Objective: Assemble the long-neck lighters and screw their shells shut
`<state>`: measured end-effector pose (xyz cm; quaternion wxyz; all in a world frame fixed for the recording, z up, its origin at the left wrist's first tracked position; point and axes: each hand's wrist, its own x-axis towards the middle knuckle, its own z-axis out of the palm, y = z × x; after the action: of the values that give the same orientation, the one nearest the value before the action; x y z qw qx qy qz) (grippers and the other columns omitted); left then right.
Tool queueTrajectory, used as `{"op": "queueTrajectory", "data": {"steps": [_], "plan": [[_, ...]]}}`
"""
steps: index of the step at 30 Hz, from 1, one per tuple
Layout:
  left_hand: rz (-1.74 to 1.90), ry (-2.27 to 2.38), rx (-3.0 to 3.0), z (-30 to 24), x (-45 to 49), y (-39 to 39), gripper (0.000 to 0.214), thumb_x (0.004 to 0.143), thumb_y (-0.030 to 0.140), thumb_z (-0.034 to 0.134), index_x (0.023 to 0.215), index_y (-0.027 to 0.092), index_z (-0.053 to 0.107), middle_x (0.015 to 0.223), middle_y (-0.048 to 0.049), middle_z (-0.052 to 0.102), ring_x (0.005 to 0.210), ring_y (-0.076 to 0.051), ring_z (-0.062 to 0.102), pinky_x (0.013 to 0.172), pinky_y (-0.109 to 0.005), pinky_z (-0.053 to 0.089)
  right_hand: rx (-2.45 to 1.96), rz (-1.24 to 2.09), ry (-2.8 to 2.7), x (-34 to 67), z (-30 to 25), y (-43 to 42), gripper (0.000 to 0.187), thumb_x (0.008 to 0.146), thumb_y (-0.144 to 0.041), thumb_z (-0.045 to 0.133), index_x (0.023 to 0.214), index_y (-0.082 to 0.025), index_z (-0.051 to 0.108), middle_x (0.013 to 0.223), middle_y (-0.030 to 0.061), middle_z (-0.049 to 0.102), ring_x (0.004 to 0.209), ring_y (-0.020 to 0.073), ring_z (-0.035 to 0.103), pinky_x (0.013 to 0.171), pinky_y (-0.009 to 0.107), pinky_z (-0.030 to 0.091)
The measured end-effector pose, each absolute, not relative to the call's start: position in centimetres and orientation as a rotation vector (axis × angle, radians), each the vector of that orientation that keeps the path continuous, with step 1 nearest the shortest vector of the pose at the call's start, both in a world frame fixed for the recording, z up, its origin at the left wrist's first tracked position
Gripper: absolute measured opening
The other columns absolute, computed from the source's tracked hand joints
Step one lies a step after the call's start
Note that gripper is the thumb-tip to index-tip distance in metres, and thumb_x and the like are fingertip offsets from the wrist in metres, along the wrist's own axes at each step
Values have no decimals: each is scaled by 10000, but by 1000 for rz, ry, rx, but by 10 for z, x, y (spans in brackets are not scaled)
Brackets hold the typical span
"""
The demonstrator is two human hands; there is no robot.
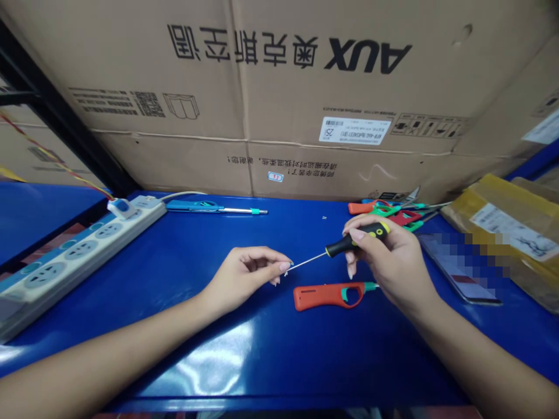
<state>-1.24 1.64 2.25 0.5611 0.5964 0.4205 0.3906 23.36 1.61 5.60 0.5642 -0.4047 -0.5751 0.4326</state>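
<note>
My right hand (384, 250) grips a black and yellow screwdriver (338, 247), its thin shaft pointing left and slightly down. At the shaft's tip, the thumb and fingers of my left hand (248, 270) are pinched together on a tiny shiny piece that looks like a small screw (286, 273). Just below the screwdriver, an orange-red lighter (321, 295) with a green trigger lies on the blue table (262, 349). Its nozzle end is partly hidden behind my right hand.
A blue lighter (196, 206) lies at the back beside a white power strip (82, 250). Two tiny pieces (324, 217) rest near the large cardboard box (279, 116). To the right are several coloured lighters (404, 218), a phone (458, 270) and a yellow-taped package (502, 227).
</note>
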Motion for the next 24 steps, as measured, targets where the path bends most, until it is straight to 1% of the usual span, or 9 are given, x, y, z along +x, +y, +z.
{"op": "queueTrajectory", "data": {"steps": [2, 6, 10, 13, 15, 17, 21, 22, 24], "plan": [[908, 984, 1369, 21, -12, 17, 268, 781, 397, 813, 861, 144, 780, 733, -41, 740, 593, -121, 644, 636, -245, 562, -942, 1049, -1337, 234, 49, 19, 164, 853, -366, 740, 856, -216, 674, 653, -20, 632, 472, 127, 606, 409, 261, 568], [855, 957, 1316, 18, -12, 19, 270, 773, 378, 821, 895, 143, 774, 709, -43, 745, 613, -135, 677, 659, -253, 576, -928, 1077, -1307, 235, 42, 24, 167, 848, -369, 742, 856, -214, 681, 676, -15, 631, 491, 124, 604, 419, 262, 578], [825, 924, 1247, 14, -11, 21, 261, 718, 312, 869, 895, 144, 777, 701, -28, 741, 599, -120, 673, 643, -237, 574, -950, 1096, -1173, 234, 36, 29, 184, 808, -358, 761, 817, -192, 682, 735, -7, 636, 482, 104, 580, 382, 247, 549], [860, 962, 1205, 14, -12, 23, 275, 714, 293, 877, 924, 140, 787, 746, -49, 763, 645, -144, 699, 680, -266, 606, -948, 1097, -1070, 233, 34, 31, 183, 795, -346, 759, 795, -183, 675, 737, -14, 615, 485, 96, 568, 379, 247, 541], [902, 997, 1136, 15, -12, 24, 293, 726, 274, 874, 975, 143, 791, 827, -69, 786, 710, -158, 724, 733, -276, 623, -935, 1068, -1060, 232, 33, 29, 160, 820, -335, 736, 807, -190, 667, 741, -17, 614, 504, 101, 579, 415, 265, 570], [947, 1002, 995, 14, -12, 25, 284, 742, 250, 867, 998, 151, 792, 885, -72, 795, 768, -152, 741, 766, -242, 626, -917, 990, -1133, 230, 32, 24, 125, 866, -321, 698, 836, -207, 655, 784, -11, 643, 519, 106, 603, 468, 288, 606], [1013, 938, 680, 13, -12, 28, 134, 804, 138, 809, 936, 151, 792, 893, -56, 798, 821, -126, 757, 792, -168, 622, -857, 742, -1453, 225, 28, 7, 27, 918, -238, 654, 941, -241, 639, 964, 24, 702, 602, 125, 693, 594, 311, 648], [1030, 927, 624, 13, -12, 28, 90, 834, 106, 772, 913, 146, 789, 892, -55, 797, 823, -122, 760, 802, -164, 623, -832, 684, -1546, 225, 27, 4, 80, 908, -209, 663, 971, -251, 638, 998, 34, 706, 655, 141, 716, 624, 318, 652], [1063, 924, 528, 13, -12, 30, 110, 893, 66, 692, 875, 133, 778, 886, -56, 795, 817, -112, 762, 811, -153, 624, -776, 584, -1704, 225, 26, 0, 186, 883, -161, 677, 1027, -269, 630, 1034, 51, 708, 781, 180, 742, 685, 344, 657]]}}
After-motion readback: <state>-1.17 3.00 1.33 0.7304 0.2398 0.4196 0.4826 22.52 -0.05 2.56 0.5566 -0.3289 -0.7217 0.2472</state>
